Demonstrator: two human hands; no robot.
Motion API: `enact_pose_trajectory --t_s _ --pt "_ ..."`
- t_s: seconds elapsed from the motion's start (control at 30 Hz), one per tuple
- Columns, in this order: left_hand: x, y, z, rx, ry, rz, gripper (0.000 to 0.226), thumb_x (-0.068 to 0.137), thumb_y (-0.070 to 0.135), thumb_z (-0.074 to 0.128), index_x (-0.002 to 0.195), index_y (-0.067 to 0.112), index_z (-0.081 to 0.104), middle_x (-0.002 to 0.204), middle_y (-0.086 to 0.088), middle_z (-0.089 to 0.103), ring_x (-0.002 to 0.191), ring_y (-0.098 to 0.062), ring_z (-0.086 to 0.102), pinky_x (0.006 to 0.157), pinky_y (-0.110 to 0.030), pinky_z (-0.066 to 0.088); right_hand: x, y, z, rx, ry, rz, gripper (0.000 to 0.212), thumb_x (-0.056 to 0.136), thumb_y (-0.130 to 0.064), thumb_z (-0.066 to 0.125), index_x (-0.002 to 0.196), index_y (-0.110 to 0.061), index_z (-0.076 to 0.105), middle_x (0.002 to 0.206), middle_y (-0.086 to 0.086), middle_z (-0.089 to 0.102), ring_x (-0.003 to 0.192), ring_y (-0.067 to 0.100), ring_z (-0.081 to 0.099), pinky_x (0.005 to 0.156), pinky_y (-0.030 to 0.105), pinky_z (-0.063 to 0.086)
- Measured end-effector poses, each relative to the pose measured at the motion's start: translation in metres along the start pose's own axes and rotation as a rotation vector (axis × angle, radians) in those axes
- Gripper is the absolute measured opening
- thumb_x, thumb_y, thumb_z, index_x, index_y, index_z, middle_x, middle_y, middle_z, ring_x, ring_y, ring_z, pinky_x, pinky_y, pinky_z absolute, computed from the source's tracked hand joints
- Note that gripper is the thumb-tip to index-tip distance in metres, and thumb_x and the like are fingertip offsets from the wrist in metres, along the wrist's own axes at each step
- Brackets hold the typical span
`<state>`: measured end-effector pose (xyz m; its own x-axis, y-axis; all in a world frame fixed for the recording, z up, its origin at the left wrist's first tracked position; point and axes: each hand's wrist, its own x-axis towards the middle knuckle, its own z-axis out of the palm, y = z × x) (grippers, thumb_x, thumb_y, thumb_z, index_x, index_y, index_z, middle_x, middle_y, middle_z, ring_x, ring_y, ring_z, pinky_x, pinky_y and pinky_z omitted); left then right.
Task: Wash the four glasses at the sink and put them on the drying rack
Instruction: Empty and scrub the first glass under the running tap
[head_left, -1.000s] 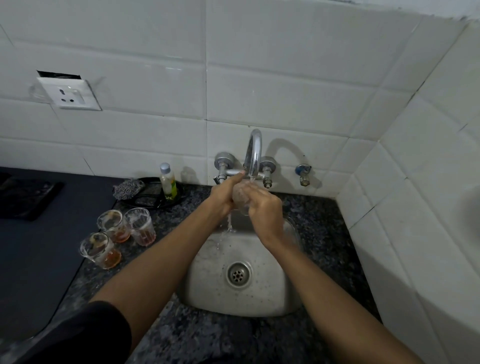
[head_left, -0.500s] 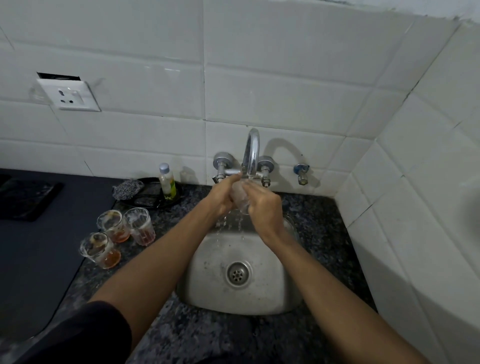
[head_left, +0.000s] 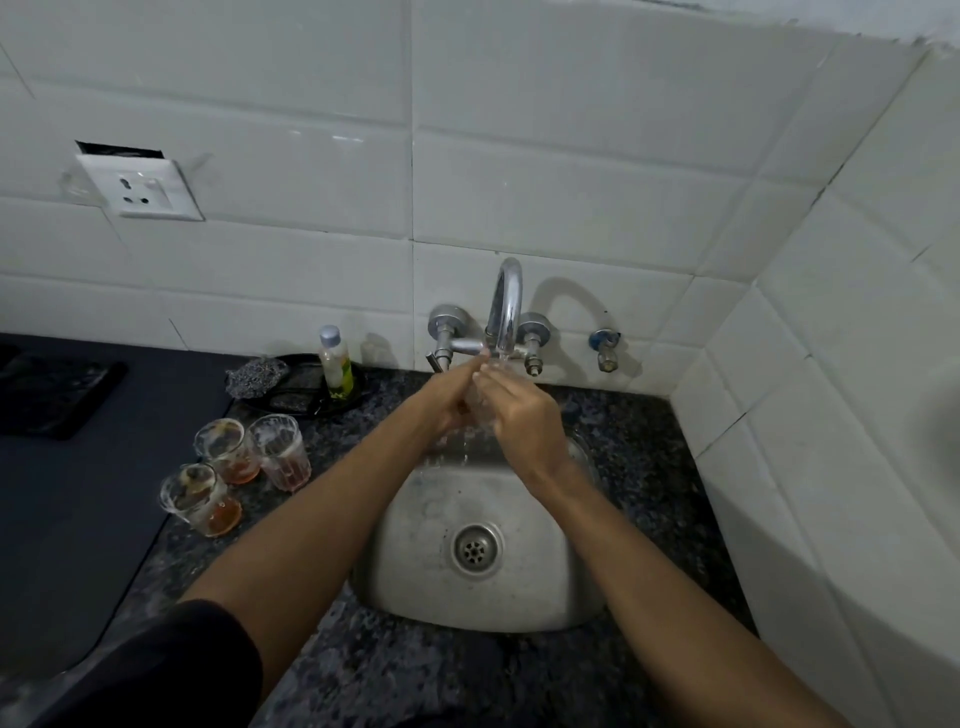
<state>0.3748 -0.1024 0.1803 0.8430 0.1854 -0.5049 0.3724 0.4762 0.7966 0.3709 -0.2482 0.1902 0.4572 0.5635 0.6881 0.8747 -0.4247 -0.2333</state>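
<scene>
Under the running tap (head_left: 505, 306) my left hand (head_left: 448, 399) and my right hand (head_left: 524, 415) both grip a clear glass (head_left: 477, 396), which is mostly hidden between them. Water spills from it into the steel sink (head_left: 415, 561). Three dirty glasses stand on the counter to the left: one (head_left: 224, 451) and another (head_left: 280, 451) side by side, and a third (head_left: 196, 500) nearer me, each with brownish liquid at the bottom.
A small soap bottle (head_left: 336, 362) and a steel scrubber (head_left: 254, 375) sit on a dark dish behind the glasses. A dark mat (head_left: 67, 493) covers the counter at left, with a black tray (head_left: 52, 394) on it. Tiled walls close in behind and on the right.
Both hands have stayed under the tap with the glass, shifting slightly around it. Water keeps running over it.
</scene>
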Motion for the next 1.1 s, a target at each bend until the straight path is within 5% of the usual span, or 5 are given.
enact_pose_trajectory --t_s 0.23,0.47,0.67,0.8,1.1 --pt "-0.001 -0.004 0.001 -0.175 0.102 0.117 0.032 0.096 0.028 0.068 0.115 0.002 0.067 0.108 -0.016 0.074 0.090 -0.028 0.076 0.075 -0.043 0.060 0.009 -0.006 0.001 0.302 -0.030 0.780 0.037 0.094 0.000 0.065 0.129 -0.011 0.072 0.110 0.005 0.078 0.088 0.015 0.072 0.071 0.007 0.052" --pt "-0.016 -0.002 0.004 -0.176 0.166 0.195 0.039 0.103 0.042 0.051 0.118 0.009 0.065 0.102 -0.023 0.075 0.091 -0.038 0.076 0.082 -0.054 0.061 0.024 -0.009 -0.017 1.335 -0.158 1.406 0.036 0.103 -0.014 0.047 0.136 -0.009 0.061 0.125 0.015 0.066 0.114 0.032 0.066 0.102 0.046 0.053" --pt "-0.024 -0.010 0.012 0.016 0.165 0.349 0.043 0.111 0.042 0.034 0.120 0.014 0.065 0.112 -0.011 0.073 0.100 -0.023 0.073 0.078 -0.036 0.060 0.020 -0.006 -0.015 1.181 -0.334 1.294 0.038 0.103 -0.039 0.061 0.137 -0.022 0.059 0.108 0.011 0.071 0.093 0.025 0.070 0.084 0.040 0.062" --pt "-0.019 -0.011 -0.015 0.658 0.015 0.818 0.038 0.109 0.013 0.042 0.144 0.013 0.055 0.145 -0.008 0.055 0.129 -0.015 0.055 0.106 -0.024 0.047 0.016 0.005 -0.023 1.024 -0.248 1.281 0.034 0.097 -0.028 0.068 0.130 -0.020 0.065 0.085 0.005 0.067 0.071 0.019 0.060 0.071 0.035 0.055" --pt "-0.017 -0.019 -0.041 1.392 -0.178 1.167 0.068 0.097 0.008 0.053 0.158 -0.003 0.025 0.165 -0.023 0.025 0.156 -0.031 0.016 0.127 -0.046 0.021 0.007 0.019 -0.032 0.644 -0.300 0.995 0.060 0.074 -0.050 0.082 0.124 -0.019 0.068 0.108 -0.002 0.073 0.092 0.016 0.072 0.074 0.029 0.062"
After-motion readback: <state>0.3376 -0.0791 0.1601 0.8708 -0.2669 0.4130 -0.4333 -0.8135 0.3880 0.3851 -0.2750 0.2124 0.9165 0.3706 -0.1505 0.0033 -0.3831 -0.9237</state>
